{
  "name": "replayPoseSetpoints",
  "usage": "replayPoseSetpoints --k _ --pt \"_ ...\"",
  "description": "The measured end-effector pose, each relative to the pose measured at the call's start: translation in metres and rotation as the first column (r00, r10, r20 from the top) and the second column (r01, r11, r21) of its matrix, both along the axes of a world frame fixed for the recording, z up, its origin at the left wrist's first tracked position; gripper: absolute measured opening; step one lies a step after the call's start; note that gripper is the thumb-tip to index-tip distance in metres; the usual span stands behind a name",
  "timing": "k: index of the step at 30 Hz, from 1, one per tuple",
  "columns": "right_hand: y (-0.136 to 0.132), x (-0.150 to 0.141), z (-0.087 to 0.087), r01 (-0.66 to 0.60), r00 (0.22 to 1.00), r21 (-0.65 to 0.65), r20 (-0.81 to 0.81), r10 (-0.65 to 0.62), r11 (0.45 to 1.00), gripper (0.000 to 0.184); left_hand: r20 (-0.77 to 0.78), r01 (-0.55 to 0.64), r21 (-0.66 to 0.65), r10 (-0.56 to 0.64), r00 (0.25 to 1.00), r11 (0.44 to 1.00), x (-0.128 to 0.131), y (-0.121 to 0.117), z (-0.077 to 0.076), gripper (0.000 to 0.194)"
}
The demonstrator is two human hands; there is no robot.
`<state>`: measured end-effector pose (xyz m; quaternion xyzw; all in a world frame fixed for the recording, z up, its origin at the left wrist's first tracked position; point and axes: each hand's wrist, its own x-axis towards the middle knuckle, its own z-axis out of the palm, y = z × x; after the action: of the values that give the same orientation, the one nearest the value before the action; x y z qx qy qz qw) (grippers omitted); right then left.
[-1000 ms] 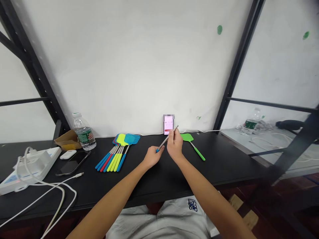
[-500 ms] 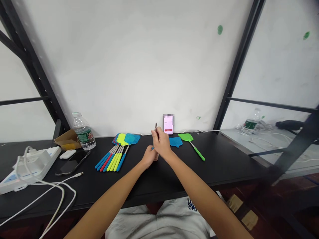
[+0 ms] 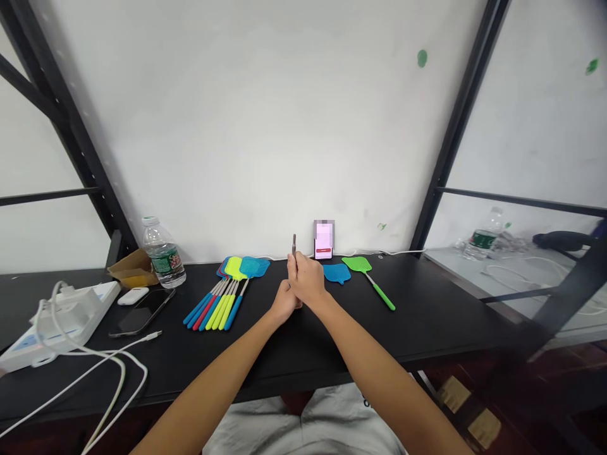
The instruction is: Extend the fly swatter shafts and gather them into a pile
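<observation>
Both my hands close round one fly swatter handle (image 3: pixel 294 242), whose thin metal shaft points upward out of my grip with no swatter head on it. My left hand (image 3: pixel 284 303) wraps the lower part, and my right hand (image 3: pixel 307 277) grips the shaft just above, touching the left. Most of the handle is hidden by the fingers. A loose blue swatter head (image 3: pixel 336 273) lies on the table right of my hands. Beside it is a whole green fly swatter (image 3: pixel 383 297). To the left, several fly swatters (image 3: pixel 215 306) with blue, red and yellow grips lie side by side.
A phone (image 3: pixel 324 241) leans against the wall behind my hands. On the left of the black table (image 3: pixel 265 360) are a water bottle (image 3: pixel 165 256), a cardboard box (image 3: pixel 134 268), a dark phone (image 3: pixel 142 311), a white case (image 3: pixel 133 296) and a power strip (image 3: pixel 97 306) with white cables.
The metal shaft has gone from slightly tilted to nearly upright. My right hand has moved slightly down against my left. The view has shifted a little; the swatters on the table lie as before.
</observation>
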<state>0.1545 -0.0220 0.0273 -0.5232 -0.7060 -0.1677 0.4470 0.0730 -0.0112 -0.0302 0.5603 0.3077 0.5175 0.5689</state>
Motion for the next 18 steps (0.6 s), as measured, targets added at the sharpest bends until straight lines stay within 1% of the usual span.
replayPoseSetpoints --k 3,7,18 --pt "0.000 0.001 0.003 0.039 0.997 -0.035 0.062 -0.037 0.999 0.041 -0.021 -0.002 0.010 0.002 1.000 1.000 0.000 -0.002 0.001 0.030" --pt "-0.001 0.003 0.006 0.061 0.992 -0.067 0.118 -0.053 0.996 0.041 -0.019 0.022 0.000 -0.022 1.000 1.000 0.000 -0.002 0.001 0.035" --pt "-0.010 0.002 0.004 0.060 0.989 -0.139 0.145 -0.039 0.988 0.042 -0.013 0.026 0.005 -0.026 1.000 1.000 -0.002 -0.003 0.000 0.039"
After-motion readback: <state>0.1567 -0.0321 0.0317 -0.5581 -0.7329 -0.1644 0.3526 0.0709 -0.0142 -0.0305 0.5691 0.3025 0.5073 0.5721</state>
